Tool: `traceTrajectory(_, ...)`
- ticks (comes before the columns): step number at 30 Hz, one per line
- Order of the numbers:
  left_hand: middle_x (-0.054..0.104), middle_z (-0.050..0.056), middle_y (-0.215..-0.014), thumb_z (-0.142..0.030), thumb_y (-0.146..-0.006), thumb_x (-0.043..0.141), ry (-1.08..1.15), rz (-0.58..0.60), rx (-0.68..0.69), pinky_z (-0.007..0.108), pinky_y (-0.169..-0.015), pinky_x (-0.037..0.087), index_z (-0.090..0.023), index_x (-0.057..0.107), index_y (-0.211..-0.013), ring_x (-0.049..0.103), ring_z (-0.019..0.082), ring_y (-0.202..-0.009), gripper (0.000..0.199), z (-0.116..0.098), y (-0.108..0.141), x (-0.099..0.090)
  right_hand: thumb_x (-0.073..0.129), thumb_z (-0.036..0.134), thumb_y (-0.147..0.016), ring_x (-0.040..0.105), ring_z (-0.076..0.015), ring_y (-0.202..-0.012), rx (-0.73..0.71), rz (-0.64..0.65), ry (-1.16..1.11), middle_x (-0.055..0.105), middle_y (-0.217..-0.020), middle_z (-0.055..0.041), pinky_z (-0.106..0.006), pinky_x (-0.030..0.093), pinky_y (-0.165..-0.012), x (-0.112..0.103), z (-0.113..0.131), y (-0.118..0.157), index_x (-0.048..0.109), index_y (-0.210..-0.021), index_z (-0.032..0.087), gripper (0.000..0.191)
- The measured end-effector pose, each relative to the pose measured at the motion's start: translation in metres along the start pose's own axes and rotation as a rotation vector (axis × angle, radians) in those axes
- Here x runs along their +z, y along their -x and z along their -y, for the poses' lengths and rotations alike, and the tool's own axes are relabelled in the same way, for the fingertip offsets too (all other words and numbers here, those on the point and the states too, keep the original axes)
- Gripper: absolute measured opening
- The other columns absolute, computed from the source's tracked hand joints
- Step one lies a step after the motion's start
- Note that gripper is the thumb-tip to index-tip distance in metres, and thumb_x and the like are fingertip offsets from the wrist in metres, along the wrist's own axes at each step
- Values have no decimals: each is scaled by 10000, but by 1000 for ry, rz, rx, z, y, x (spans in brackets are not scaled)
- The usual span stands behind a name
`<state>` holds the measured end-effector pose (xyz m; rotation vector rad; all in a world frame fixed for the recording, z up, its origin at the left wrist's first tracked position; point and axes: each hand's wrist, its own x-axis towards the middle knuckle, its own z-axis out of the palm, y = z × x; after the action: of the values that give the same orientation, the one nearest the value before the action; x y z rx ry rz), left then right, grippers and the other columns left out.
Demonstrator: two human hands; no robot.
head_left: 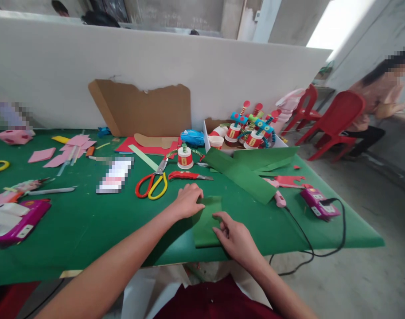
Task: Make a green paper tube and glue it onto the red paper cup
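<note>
A folded sheet of green paper lies on the table near its front edge, between my two hands. My left hand is closed at the paper's upper left edge, thumb and fingers against it. On the right side, my right hand has curled fingers, with thumb and index fingertip on the paper's edge. Left of my left hand lie scissors with one red and one yellow handle. A red utility knife lies just beyond it. Behind the knife stands a small red-and-white paper-cup figure with springy green arms.
More green paper pieces lie to the right, near a pink glue gun and a purple power strip with a black cable. A box holds several cup figures. Pink paper and another power strip are left. A person sits far right.
</note>
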<state>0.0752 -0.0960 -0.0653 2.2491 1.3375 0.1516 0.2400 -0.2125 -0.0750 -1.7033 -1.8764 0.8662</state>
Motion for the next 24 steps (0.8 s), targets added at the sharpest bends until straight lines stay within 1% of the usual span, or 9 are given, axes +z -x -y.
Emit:
traceTrajectory(3,609,15,-811,-214,-714,628,75,14,68,284,-691,403,-197,565,-759,564,196,-808,79,-3,-1,-4,527,280,-833,499,-121,-510,-11,-86,-103,563,-661,35,-233,392,-526,0,-3,-1,570,-1099,225,275)
traceTrajectory(7,596,-26,-724,-227,-726,591,200,-22,134,239,-622,398,-191,556,-749,551,144,-698,55,7,-10,-32,606,416,-786,576,-169,-726,-39,-472,-261,640,-932,-61,-316,494,-722,-10,-1,-33,537,-1159,196,438)
traceTrajectory(8,599,-26,-731,-247,-728,592,261,-38,154,237,-627,408,-188,558,-752,555,144,-706,72,13,-13,-40,622,439,-770,591,-188,-805,-49,-520,-307,641,-1009,-81,-346,496,-782,-13,2,-47,527,-1188,196,493)
traceTrajectory(11,611,-13,-747,-309,-709,623,513,-103,197,252,-655,436,-176,577,-738,567,157,-731,144,34,-21,-53,677,470,-697,616,-210,-872,-39,-398,-445,665,-1013,-80,-361,498,-798,-17,18,-98,551,-1161,198,553)
traceTrajectory(13,630,1,-761,-324,-681,652,605,-185,161,271,-690,451,-167,599,-729,580,174,-765,173,46,-24,-50,684,438,-684,624,-205,-874,-45,-268,-499,680,-974,-60,-357,489,-803,-13,29,-129,591,-1076,203,466)
traceTrajectory(16,677,30,-837,-326,-654,682,703,-290,58,304,-739,481,-157,648,-785,611,203,-831,216,58,-25,-39,707,393,-654,627,-201,-883,-5,-250,-594,689,-899,-44,-353,467,-834,0,37,-160,633,-843,189,289)
traceTrajectory(18,698,43,-891,-332,-639,706,785,-335,0,319,-751,502,-159,669,-841,630,208,-843,268,61,-25,-34,750,401,-608,634,-192,-804,52,-220,-760,690,-811,-20,-348,480,-787,8,34,-168,625,-802,192,312)
traceTrajectory(21,714,46,-877,-351,-621,745,967,-378,-97,333,-720,531,-166,670,-894,653,199,-775,339,60,-26,-34,823,414,-532,633,-171,-663,123,-68,-1092,692,-712,9,-334,501,-703,12,25,-168,622,-845,200,429)
traceTrajectory(24,717,44,-831,-359,-595,781,1153,-379,-179,337,-696,542,-163,666,-876,657,187,-716,361,58,-27,-36,854,419,-512,629,-153,-617,164,25,-1231,702,-679,4,-307,502,-687,11,18,-164,644,-772,185,408)
